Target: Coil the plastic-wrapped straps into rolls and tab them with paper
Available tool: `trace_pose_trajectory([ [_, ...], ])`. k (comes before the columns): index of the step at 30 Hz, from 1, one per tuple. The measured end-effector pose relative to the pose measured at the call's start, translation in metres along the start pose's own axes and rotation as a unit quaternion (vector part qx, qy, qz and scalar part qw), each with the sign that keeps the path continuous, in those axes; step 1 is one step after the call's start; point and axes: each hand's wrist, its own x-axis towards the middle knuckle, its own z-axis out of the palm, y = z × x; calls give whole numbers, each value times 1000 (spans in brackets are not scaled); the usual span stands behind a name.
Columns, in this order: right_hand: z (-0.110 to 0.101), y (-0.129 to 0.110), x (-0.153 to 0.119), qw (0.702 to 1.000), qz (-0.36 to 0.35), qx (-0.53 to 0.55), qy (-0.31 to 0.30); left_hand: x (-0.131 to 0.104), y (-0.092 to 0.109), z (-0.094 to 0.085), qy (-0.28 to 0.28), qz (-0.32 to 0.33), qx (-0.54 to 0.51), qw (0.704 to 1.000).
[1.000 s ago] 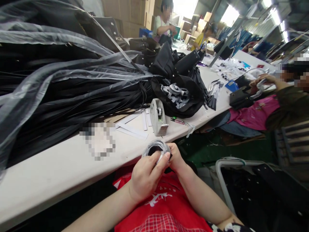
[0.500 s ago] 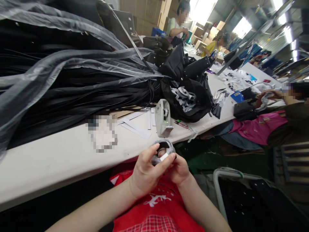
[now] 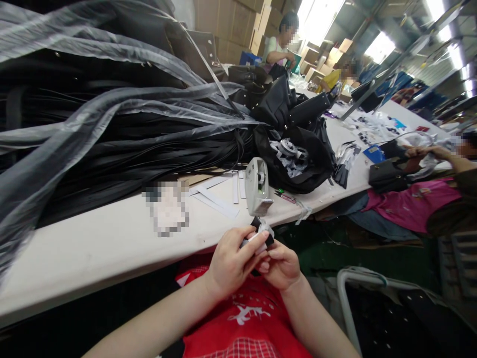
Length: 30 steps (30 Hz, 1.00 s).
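Note:
My left hand [image 3: 231,257] is closed around a small black strap coil [image 3: 270,240] wrapped in clear plastic film, with a white strip across it. My right hand [image 3: 283,265] has its fingers curled against the lower right side of the same coil. Fingers partly hide where each hand grips. Just beyond the hands, at the table's front edge, stands a pale tape dispenser [image 3: 257,188]. Right of it a black bag [image 3: 316,179] lies open, holding several similar plastic-wrapped coils [image 3: 290,155].
Long black straps [image 3: 167,154] with plastic film are heaped along the left of the white table [image 3: 93,248]. White paper strips [image 3: 216,201] and pink-handled snips [image 3: 286,197] lie by the dispenser. A co-worker's arm [image 3: 443,154] is at right, near a black handbag [image 3: 385,176]. A metal-framed cart [image 3: 341,298] stands lower right.
The coil showed as an open ring between both hands; now it is squeezed flatter and turned, with less of it showing. The whole view has shifted slightly.

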Motion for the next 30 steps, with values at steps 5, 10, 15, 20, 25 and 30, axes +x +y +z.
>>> trace_pose_trajectory([
  [5, 4, 1, -3, 1000, -19, -4, 13, -3, -9, 1, 13, -19, -37, 999],
  [10, -8, -2, -6, 991, -54, -112, 53, 7, -23, -10, 49, -276, -191, 940],
  [15, -11, -7, 1, 907, -229, -305, 178, 13, -37, -17, 41, -478, -464, 744],
  [20, 5, -1, 11, 953, -155, -249, 71, 11, -32, -17, 29, -503, -508, 699],
  [25, 14, 12, 14, 972, -133, -179, 69, 9, -27, -13, 13, -474, -428, 769],
  [30, 10, 12, 16, 981, -110, -142, 78, 3, -32, -4, -34, -371, -262, 890],
])
